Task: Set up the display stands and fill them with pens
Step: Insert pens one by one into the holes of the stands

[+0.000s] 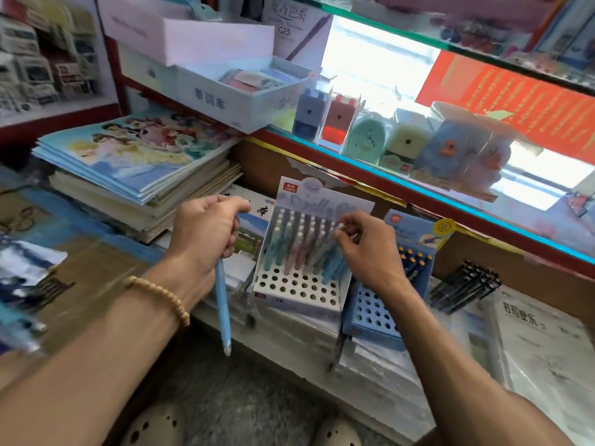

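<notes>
Blue pen [222,309] hangs from the left hand [206,230], its long axis near vertical, tip down and below the fist; the fingers [233,207] curl round its upper end. The white stand [297,289] lies just to the right of that hand, tilted back on stacked packs on the bench [289,358]. Its rear rows hold upright pastel pens [299,243]; its front rows of holes, the nearest to the hanging pen, show open. The right hand [363,249] rests over the pens at the stand's right side, fingertips [341,231] pinching a pen top, though blur leaves the grip uncertain. Judged next move: carry the blue pen rightward and lower it into a front hole; the left hand is the nearer. To the right of the right hand stands a blue stand [376,320], partly filled, and beyond it loose black pens [467,284].
</notes>
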Action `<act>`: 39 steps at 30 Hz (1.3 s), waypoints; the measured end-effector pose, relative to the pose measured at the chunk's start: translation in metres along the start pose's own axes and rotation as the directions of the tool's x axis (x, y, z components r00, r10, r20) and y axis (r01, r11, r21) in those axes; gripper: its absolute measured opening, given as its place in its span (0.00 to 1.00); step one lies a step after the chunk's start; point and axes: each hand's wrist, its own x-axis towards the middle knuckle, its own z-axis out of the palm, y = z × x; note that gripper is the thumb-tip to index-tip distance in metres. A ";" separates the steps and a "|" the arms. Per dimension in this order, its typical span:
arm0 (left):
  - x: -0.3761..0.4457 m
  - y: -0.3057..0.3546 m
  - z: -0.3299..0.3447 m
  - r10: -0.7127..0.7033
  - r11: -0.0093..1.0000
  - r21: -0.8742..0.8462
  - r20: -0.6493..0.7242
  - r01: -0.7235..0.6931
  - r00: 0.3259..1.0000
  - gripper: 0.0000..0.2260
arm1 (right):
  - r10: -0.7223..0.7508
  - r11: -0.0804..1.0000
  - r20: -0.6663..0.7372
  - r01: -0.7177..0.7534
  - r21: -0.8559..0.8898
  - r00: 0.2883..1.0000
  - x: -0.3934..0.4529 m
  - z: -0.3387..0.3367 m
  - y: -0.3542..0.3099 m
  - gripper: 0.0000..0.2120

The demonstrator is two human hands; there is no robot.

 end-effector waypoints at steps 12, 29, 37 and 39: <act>-0.002 0.002 0.004 0.006 0.999 -0.047 0.017 -0.006 1.000 0.05 | -0.044 0.988 0.182 0.069 -0.135 0.982 -0.005 0.022 -0.005 0.11; -0.014 0.002 0.028 0.014 0.968 -0.251 0.053 -0.001 0.998 0.02 | -0.139 0.901 0.583 -0.143 0.410 0.801 -0.050 0.016 -0.062 0.12; -0.026 -0.004 0.037 -0.044 0.989 0.149 0.252 0.006 0.967 0.15 | 0.110 0.718 0.455 -0.387 0.579 0.884 -0.043 -0.016 -0.036 0.03; -0.033 -0.011 0.038 -0.118 0.963 0.268 0.367 0.017 0.923 0.14 | 0.188 0.615 0.395 -0.421 0.667 0.900 -0.040 -0.022 -0.028 0.02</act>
